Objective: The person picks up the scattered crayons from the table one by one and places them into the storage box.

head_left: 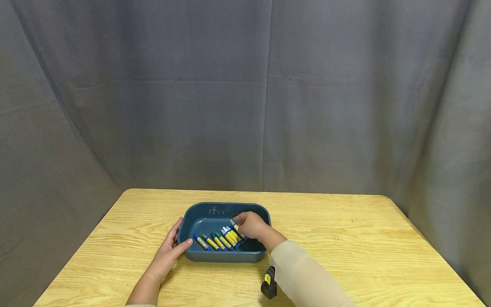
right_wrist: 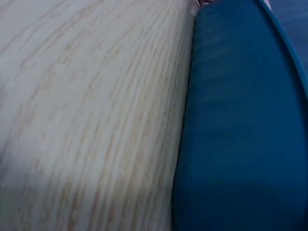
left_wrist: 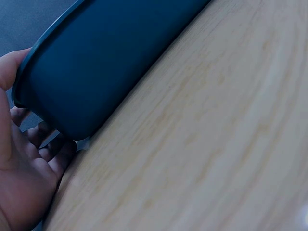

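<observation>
A dark blue rectangular tray (head_left: 215, 256) sits on the table with several crayons (head_left: 221, 241) in yellow-and-blue wrappers lying slanted in a row along its near side. My left hand (head_left: 166, 252) grips the tray's left end, thumb over the rim and fingers along the outer wall. In the left wrist view, that hand (left_wrist: 29, 168) shows its fingers spread against the tray's outside wall (left_wrist: 96, 72). Reaching into the tray's right part, my right hand (head_left: 251, 225) pinches a white-tipped crayon (head_left: 234, 224) at the right end of the row. Its fingers partly hide that crayon.
The tray stands on a light wood-grain table (head_left: 345, 238) near its middle. A grey curtain (head_left: 215, 106) hangs behind and at both sides. On the right wrist sits a small black device (head_left: 269, 282) with a yellow label. The right wrist view shows the tray's near wall (right_wrist: 240, 125).
</observation>
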Action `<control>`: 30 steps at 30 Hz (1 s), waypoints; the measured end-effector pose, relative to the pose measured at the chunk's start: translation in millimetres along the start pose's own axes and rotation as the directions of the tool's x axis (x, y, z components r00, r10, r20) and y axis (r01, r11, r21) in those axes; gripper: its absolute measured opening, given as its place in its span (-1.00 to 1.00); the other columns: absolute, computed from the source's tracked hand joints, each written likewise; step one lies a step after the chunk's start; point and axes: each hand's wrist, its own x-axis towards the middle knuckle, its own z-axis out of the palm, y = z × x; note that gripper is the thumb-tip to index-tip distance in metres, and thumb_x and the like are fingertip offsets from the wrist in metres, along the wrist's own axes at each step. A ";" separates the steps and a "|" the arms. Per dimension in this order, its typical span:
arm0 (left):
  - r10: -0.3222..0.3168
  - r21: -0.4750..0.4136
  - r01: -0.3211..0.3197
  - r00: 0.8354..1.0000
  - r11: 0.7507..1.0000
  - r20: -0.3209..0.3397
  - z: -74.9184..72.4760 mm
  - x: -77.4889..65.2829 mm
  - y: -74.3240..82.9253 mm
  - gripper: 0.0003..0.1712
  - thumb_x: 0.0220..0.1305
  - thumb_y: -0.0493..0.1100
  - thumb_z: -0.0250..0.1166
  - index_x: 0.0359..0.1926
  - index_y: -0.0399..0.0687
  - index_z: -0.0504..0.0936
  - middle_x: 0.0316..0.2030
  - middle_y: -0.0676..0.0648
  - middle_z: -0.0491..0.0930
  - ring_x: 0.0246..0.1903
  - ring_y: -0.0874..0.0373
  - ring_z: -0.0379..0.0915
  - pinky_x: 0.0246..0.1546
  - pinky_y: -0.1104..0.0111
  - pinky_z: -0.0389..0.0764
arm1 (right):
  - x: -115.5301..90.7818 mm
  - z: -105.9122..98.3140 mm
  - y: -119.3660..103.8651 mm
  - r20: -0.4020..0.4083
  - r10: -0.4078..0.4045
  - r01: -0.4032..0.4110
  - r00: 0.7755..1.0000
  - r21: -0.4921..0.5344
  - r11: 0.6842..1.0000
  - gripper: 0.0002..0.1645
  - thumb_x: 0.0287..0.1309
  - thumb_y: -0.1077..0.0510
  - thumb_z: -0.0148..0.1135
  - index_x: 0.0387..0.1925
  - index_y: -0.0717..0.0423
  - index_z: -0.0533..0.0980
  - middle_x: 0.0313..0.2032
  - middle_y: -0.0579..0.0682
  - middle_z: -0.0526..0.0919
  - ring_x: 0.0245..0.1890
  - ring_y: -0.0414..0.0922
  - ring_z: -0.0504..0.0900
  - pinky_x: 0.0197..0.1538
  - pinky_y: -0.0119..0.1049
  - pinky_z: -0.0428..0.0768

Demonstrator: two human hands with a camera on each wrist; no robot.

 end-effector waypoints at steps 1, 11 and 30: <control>-0.001 -0.002 0.001 1.000 1.000 0.001 -0.1 -0.1 -0.1 -0.08 0.36 -0.11 0.18 0.57 0.05 -0.14 0.51 -0.27 0.02 0.49 -0.22 -0.06 -0.02 0.80 0.21 | 0.2 1.0 0.3 0.002 0.005 -0.005 1.000 -0.012 1.000 -0.54 0.03 0.47 0.18 0.02 0.27 0.63 -0.27 0.12 0.63 -0.40 -0.16 0.43 -0.44 -0.40 0.40; 0.010 -0.010 -0.010 1.000 1.000 0.013 -0.1 0.2 0.1 -0.09 0.38 -0.13 0.16 0.57 0.07 -0.15 0.52 -0.27 0.00 0.49 -0.23 -0.06 -0.01 0.79 0.23 | 3.4 4.7 3.8 0.015 0.024 -0.022 1.000 -0.084 0.996 -0.57 -0.02 0.51 0.22 -0.03 0.34 0.64 -0.19 0.17 0.72 -0.30 -0.14 0.57 -0.28 -0.34 0.58; 0.017 -0.013 -0.017 1.000 1.000 0.014 -1.5 0.3 -3.0 -0.10 0.39 -0.13 0.15 0.57 0.06 -0.16 0.52 -0.28 -0.02 0.50 -0.21 -0.08 -0.01 0.81 0.22 | 1.3 2.2 -0.6 0.021 -0.021 0.023 1.000 -0.140 0.990 -0.64 0.10 0.40 0.24 -0.03 0.36 0.63 -0.03 0.22 0.71 -0.06 0.04 0.67 0.01 -0.10 0.63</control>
